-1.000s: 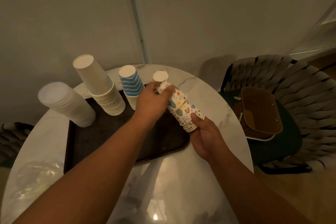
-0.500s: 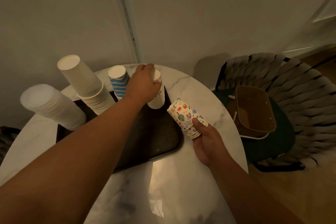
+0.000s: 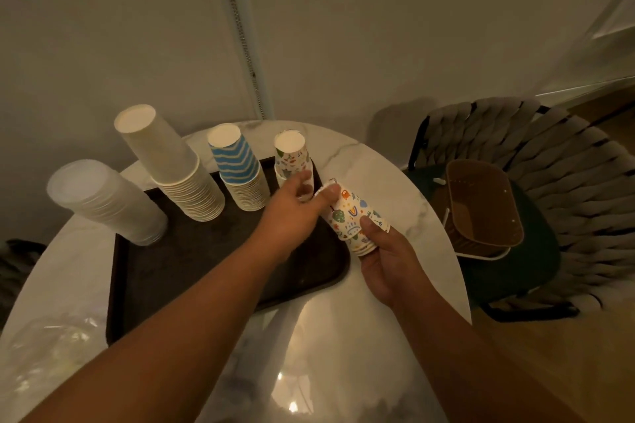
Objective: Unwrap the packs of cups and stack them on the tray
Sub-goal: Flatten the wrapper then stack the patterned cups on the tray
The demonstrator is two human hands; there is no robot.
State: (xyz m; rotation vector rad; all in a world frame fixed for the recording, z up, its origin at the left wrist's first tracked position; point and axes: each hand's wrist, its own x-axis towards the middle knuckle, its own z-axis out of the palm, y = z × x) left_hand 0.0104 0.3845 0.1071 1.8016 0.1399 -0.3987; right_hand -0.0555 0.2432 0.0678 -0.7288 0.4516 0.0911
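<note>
A person's right hand [image 3: 385, 261] grips a short nested bundle of patterned cups [image 3: 357, 216], held tilted just beside the right edge of the dark tray [image 3: 192, 271] on a round marble surface [image 3: 395, 182]; its fingers are curled round the bundle's lower end, thumb across the printed side. The left hand [image 3: 292, 213] reaches over the tray, its fingertips [image 3: 331, 189] closing on the bundle's upper end, apparently pinching off the top cup or cups, though the dim light leaves it unclear how many are caught.

On the tray's far side stand three inverted stacks: tall white paper cups [image 3: 171, 165], blue zigzag cups [image 3: 237, 170] and a low stack of the same patterned cups [image 3: 292, 156], just behind the left hand; a leaning stack of translucent plastic cups [image 3: 106, 201] stands at the tray's far left corner; crumpled clear wrapping [image 3: 48, 350] lies on the surface at the near left. A woven basket [image 3: 481, 206] rests on a chair [image 3: 549, 203] to the right.

The step in hand looks to be moving the patterned cups, a few at a time, from the held bundle to their stack on the tray; the next move calls for sliding the pinched cups free without crushing their rims, then lowering them squarely over the low stack so it does not tip.
</note>
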